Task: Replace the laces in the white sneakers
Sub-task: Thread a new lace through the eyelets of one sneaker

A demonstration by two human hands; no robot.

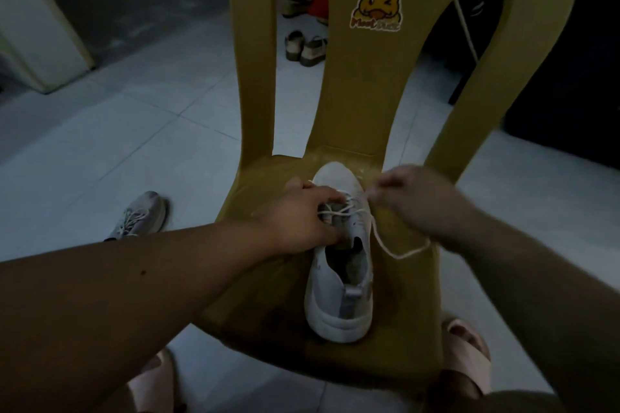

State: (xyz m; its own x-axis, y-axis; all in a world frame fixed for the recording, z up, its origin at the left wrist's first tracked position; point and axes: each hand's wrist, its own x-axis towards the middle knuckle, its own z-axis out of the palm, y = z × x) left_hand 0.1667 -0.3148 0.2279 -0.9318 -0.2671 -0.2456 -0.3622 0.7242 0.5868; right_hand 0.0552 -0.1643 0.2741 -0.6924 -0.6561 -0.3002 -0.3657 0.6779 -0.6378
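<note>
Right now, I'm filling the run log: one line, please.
left hand grips sneaker | right hand pinches lace | sneaker on chair seat

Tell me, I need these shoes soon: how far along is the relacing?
Done: the lace crosses the front eyelets of the sneaker on the chair. In hand: left hand holds it, right hand pulls the lace. Left: upper eyelets, tying; the floor sneaker is laced, old or new I cannot tell.

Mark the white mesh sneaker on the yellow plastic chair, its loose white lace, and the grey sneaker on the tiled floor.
white mesh sneaker point(335, 322): head view, heel.
loose white lace point(399, 256): head view, bottom of slack loop.
grey sneaker point(144, 211): head view, laced upper.
</note>
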